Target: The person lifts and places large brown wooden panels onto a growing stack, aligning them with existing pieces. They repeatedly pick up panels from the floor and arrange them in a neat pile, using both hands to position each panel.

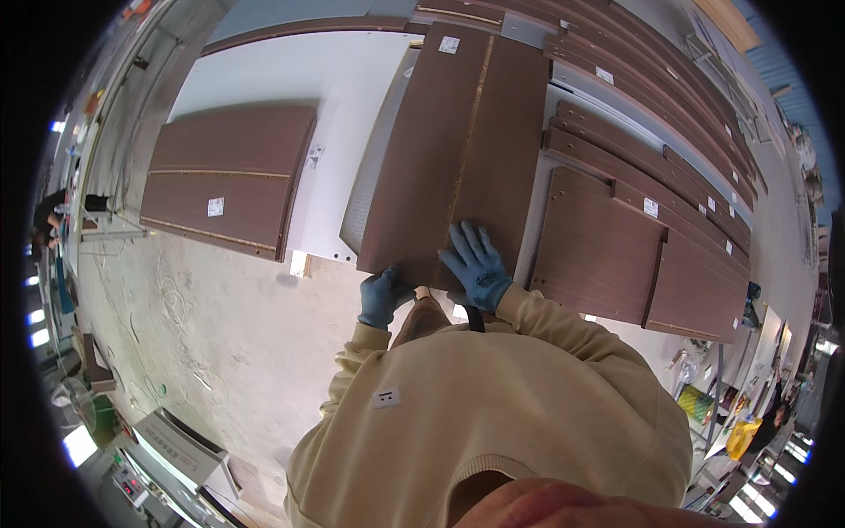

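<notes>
Long dark-brown panels (414, 158) lie in front of me, their length running away from my body. A rough, golden chipboard-like strip (471, 141) runs between the two brown faces, and a white label (449, 44) sits near the far end. At the near left corner, my left hand (378, 297), in a blue glove, is closed round the panel's edge; its fingertips are partly hidden. My right hand (480, 268), also blue-gloved, rests flat on the brown surface by the near end of the strip, fingers spread.
To the left, a shorter stack of brown panels (220, 185) lies on a white board (326, 114). Several brown boards (607, 238) are piled at the right. Cables (174, 304) lie on the concrete floor. A grey-white machine (180, 449) stands at lower left. Other people (57, 216) are far off.
</notes>
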`<state>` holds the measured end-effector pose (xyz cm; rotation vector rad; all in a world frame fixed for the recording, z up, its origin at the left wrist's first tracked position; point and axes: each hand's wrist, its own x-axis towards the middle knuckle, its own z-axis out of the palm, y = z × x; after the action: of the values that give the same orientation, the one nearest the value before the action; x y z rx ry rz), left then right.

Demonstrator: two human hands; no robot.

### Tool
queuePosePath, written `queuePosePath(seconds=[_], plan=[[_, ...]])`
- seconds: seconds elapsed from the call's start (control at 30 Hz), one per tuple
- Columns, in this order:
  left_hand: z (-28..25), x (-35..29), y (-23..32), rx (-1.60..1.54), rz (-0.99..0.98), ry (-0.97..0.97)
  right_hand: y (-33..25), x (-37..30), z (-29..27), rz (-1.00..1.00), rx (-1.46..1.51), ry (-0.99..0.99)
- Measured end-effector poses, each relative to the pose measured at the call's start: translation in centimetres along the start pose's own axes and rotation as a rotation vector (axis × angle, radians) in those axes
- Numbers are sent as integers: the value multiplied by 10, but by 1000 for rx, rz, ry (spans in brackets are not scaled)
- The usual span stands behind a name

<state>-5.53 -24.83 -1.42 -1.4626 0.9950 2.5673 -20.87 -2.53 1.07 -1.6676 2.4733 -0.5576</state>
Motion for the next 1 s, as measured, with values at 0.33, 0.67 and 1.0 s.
queuePosePath(seconds=[0.33, 0.67, 1.0], plan=[[-21, 13, -3, -16, -53, -96, 6, -6, 11, -14, 18, 40], [-23, 13, 2, -63, -114, -215, 1, -10, 1, -21, 37, 101], [-36, 24, 10, 253, -198, -216, -25, -48, 7, 215, -118, 178]])
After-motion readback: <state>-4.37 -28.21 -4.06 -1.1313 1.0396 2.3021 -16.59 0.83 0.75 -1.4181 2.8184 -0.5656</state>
